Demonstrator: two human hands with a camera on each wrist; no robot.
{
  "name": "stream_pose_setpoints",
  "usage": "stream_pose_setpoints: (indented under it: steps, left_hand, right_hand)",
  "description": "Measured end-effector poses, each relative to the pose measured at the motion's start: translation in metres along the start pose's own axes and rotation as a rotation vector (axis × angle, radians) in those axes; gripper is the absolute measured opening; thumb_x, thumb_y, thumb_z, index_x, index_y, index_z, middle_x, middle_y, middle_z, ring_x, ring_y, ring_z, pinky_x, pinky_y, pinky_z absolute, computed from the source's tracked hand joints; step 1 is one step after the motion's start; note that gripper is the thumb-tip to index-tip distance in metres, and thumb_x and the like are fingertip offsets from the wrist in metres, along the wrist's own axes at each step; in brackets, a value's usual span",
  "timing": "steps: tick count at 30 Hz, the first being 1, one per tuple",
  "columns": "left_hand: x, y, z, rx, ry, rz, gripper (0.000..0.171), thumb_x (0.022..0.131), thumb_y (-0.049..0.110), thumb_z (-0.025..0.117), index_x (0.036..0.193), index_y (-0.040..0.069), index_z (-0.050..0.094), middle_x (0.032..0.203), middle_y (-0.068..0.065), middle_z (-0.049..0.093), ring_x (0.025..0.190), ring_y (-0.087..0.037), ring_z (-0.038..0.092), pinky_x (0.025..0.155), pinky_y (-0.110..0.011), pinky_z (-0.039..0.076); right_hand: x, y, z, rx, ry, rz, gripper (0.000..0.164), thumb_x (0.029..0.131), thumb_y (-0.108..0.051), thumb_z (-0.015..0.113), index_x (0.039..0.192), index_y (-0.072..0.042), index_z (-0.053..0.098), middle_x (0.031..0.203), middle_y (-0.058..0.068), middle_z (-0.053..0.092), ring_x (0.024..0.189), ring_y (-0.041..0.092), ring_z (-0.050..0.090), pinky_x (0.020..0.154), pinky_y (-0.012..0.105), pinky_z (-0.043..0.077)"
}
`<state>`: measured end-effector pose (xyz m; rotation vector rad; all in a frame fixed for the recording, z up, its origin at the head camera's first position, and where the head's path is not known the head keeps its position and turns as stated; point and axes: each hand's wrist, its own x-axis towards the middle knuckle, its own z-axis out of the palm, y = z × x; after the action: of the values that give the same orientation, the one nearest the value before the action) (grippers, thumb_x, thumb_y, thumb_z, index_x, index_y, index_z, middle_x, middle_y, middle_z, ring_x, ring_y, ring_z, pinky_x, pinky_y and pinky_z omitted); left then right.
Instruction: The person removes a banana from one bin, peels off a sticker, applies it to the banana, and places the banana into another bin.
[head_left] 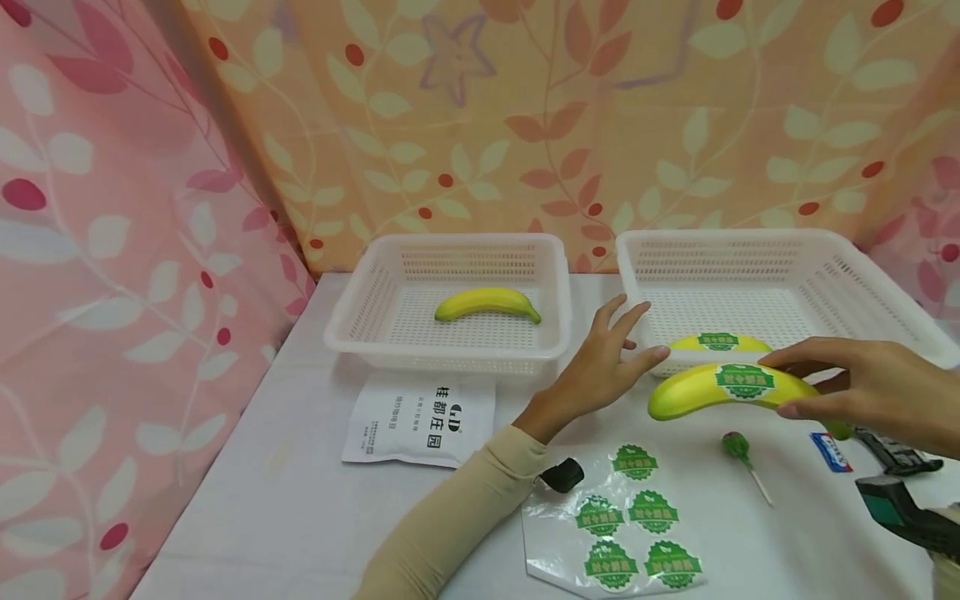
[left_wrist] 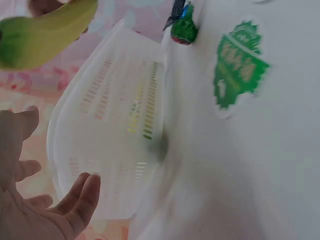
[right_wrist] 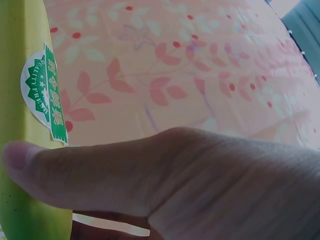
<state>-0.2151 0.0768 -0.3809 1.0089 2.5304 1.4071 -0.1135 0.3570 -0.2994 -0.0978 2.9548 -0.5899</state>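
Head view: we've got our right hand [head_left: 877, 387] pinching the greenish end of a stickered banana [head_left: 701, 397], so most of the fruit pokes out toward 9 o'clock from our grip, green label [head_left: 745, 381] facing us. Our left hand [head_left: 596, 362] is holding nothing, fingers spread, between 9 and 10 o'clock from that banana, near the right-hand basket [head_left: 720, 304]. We see a lollipop [head_left: 736, 445] at its 6, sticker sheet [head_left: 551, 542] between 7 and 8
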Motion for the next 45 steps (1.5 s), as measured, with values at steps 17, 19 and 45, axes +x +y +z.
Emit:
stream_pose_setpoints:
  steps: [17, 19, 45]
  left_hand:
    - [0.01, -0.004, -0.004, -0.014, 0.013, -0.027, 0.067, 0.105, 0.042, 0.067, 0.164, 0.021, 0.042, 0.177, 0.007, 0.021, 0.124, -0.017, 0.069, 0.095, -0.019, 0.054]
    - [0.01, -0.004, -0.004, -0.01, 0.006, -0.032, 0.069, 0.105, 0.047, 0.065, 0.165, 0.021, 0.041, 0.177, 0.009, 0.019, 0.123, -0.015, 0.069, 0.096, -0.021, 0.054]
    - [0.01, -0.006, -0.002, -0.059, -0.01, -0.068, 0.07, 0.103, 0.046, 0.068, 0.164, 0.022, 0.043, 0.176, 0.011, 0.02, 0.115, -0.013, 0.072, 0.081, -0.016, 0.056]
  right_hand:
    - [0.036, 0.005, -0.031, 0.016, 0.112, -0.023, 0.073, 0.088, -0.039, 0.088, 0.138, 0.008, 0.062, 0.125, 0.038, 0.064, 0.089, 0.044, 0.071, 0.068, 0.053, 0.064]
    - [0.047, 0.008, -0.041, -0.002, 0.102, -0.017, 0.073, 0.088, -0.038, 0.087, 0.138, 0.008, 0.062, 0.121, 0.036, 0.066, 0.095, 0.048, 0.067, 0.07, 0.056, 0.062]
    - [0.156, 0.046, -0.034, -0.031, -0.229, -0.04, 0.06, 0.09, -0.02, 0.083, 0.132, 0.016, 0.061, 0.113, 0.031, 0.069, 0.087, 0.029, 0.064, 0.073, 0.042, 0.059]
